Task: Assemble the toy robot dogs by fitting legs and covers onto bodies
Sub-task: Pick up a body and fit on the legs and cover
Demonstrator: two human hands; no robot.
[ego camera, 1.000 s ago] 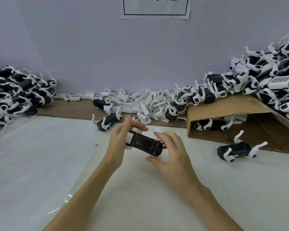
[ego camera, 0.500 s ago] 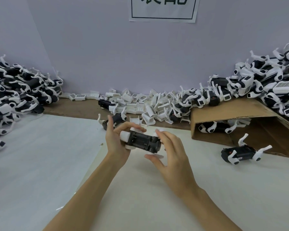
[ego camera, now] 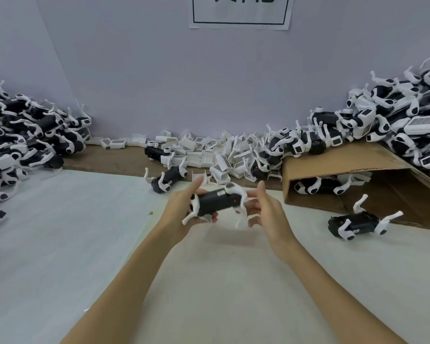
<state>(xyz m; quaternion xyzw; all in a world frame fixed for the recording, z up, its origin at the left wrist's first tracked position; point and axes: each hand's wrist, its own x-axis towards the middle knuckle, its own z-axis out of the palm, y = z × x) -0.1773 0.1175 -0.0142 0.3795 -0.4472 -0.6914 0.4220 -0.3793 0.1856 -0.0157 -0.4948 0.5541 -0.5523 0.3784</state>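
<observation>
A black toy dog body with white legs hangs above the white table sheet at the centre of the head view. My left hand grips its left end from behind and below. My right hand sits at its right end with the fingers spread and nearly straight; the legs there are blurred, and whether the fingers touch them I cannot tell. A pile of white covers lies along the back wall.
Heaps of black-and-white dogs lie at the left and on a brown cardboard box at the right. One loose dog lies behind my hands, another on the sheet at the right.
The dog has turned over in my hands, from underside up to side-on with legs hanging down. My right hand has let go of its grip and spread its fingers.
</observation>
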